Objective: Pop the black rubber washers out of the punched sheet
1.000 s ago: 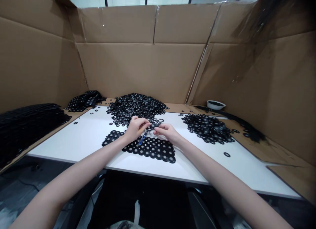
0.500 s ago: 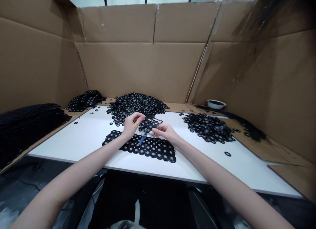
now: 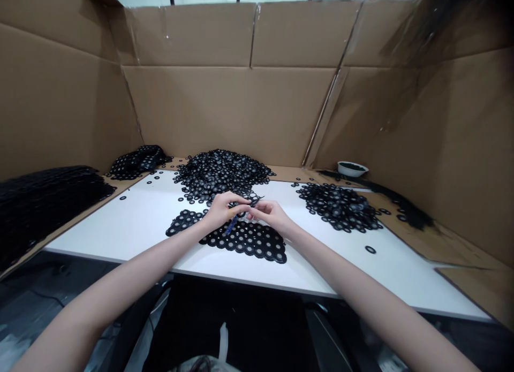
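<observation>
My left hand [image 3: 227,211] and my right hand [image 3: 272,217] meet fingertip to fingertip above the near half of the table. Both are closed in a pinch, and small, dark, thin material [image 3: 256,201] shows at their fingertips; its exact kind is unclear. Just below them lies a flat mat of joined black rings [image 3: 252,242] with pale centres. A narrow blue object [image 3: 232,224] hangs or lies over the mat, partly behind my left thumb. Directly beyond the hands rises a large pile of loose black rings [image 3: 225,171].
Another pile of black rings [image 3: 339,207] sits to the right, with a single ring [image 3: 370,250] near it. A white bowl [image 3: 352,169] and black strands [image 3: 405,209] are at the far right. Dark stacked mats [image 3: 52,200] lie left. Cardboard walls [image 3: 233,109] enclose the table.
My left hand has come down and to the right, bringing its fingertips against those of my right hand. My right hand has hardly moved.
</observation>
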{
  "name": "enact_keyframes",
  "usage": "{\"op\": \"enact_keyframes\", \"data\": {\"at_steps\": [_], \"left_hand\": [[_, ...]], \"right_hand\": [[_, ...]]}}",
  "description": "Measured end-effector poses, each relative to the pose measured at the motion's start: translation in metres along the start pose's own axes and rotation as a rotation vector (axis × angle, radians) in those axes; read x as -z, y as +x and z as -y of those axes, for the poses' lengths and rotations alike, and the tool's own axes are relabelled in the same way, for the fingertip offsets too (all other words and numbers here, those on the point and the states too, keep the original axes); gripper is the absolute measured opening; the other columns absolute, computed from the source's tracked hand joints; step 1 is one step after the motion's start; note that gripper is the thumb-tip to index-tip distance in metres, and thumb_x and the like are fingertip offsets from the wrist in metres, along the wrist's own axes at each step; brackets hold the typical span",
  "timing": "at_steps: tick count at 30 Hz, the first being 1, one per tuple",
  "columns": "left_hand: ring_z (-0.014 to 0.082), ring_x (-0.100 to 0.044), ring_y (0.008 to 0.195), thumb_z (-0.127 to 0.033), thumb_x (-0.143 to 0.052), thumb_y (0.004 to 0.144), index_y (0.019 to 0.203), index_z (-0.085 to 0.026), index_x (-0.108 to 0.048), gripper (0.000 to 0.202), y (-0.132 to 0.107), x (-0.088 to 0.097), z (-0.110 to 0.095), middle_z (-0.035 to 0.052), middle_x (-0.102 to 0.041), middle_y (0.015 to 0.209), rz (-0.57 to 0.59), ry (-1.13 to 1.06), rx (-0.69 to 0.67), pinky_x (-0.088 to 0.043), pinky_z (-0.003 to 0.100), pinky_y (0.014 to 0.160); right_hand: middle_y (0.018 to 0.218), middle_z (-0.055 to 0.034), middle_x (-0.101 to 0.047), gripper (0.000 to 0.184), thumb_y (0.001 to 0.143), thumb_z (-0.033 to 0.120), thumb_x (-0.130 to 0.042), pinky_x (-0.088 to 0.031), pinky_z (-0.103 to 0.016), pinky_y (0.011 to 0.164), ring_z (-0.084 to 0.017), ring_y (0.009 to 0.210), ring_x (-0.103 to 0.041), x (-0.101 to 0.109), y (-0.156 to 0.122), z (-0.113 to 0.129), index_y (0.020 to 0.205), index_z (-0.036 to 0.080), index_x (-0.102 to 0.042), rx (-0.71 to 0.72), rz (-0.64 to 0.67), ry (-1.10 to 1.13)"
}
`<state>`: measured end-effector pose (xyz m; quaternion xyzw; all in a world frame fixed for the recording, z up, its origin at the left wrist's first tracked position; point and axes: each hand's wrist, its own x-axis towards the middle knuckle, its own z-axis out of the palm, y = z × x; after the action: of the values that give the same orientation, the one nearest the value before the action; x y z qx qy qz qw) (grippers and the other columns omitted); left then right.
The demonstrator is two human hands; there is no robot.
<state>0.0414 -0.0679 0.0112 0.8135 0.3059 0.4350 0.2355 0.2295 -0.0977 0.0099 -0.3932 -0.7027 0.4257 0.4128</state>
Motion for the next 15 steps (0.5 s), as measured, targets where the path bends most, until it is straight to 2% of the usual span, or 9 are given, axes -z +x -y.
{"op": "enact_keyframes", "data": {"at_steps": [4,8,12,15], "left_hand": [[0.0173,-0.062,0.08,-0.042,-0.058,0.08,0.08,-0.017,-0.071,0.028,0.0008,-0.0027,0.0021,0.0035,-0.071,0.083,0.041,-0.1,0.067,-0.045,0.026,0.074],[0.0163,-0.061,0.076,-0.042,-0.052,0.084,0.077,-0.015,-0.069,0.032,0.0009,-0.0045,0.0021,0.0034,-0.069,0.08,0.061,-0.119,0.077,-0.044,0.024,0.068],[0.0162,-0.061,0.075,-0.039,-0.052,0.083,0.077,-0.015,-0.067,0.03,0.0037,-0.0058,0.0021,0.0042,-0.069,0.08,-0.064,-0.074,0.082,-0.044,0.024,0.067],[0.0158,-0.061,0.073,-0.039,-0.054,0.082,0.078,-0.013,-0.066,0.029,0.01,-0.0036,0.0101,0.0055,-0.068,0.077,-0.163,-0.144,0.128,-0.046,0.024,0.067]], "right_hand": [[0.071,-0.0064,-0.067,0.041,0.073,0.055,-0.063,-0.047,-0.029,0.068,-0.017,0.069,-0.061,0.0008,0.0007,0.0003,0.073,0.014,-0.063,0.027,0.015,0.004],[0.073,-0.0067,-0.067,0.042,0.073,0.056,-0.062,-0.047,-0.029,0.067,-0.018,0.07,-0.061,0.001,0.0016,-0.001,0.074,0.014,-0.063,0.038,0.016,-0.017],[0.072,-0.0061,-0.067,0.039,0.076,0.053,-0.061,-0.046,-0.029,0.066,-0.018,0.071,-0.061,0.0016,0.0029,-0.0007,0.073,0.015,-0.063,0.041,0.015,-0.052],[0.072,-0.0055,-0.067,0.037,0.078,0.051,-0.059,-0.045,-0.028,0.066,-0.017,0.07,-0.06,0.0021,0.0029,-0.0002,0.071,0.015,-0.064,0.06,0.016,-0.073]]}}
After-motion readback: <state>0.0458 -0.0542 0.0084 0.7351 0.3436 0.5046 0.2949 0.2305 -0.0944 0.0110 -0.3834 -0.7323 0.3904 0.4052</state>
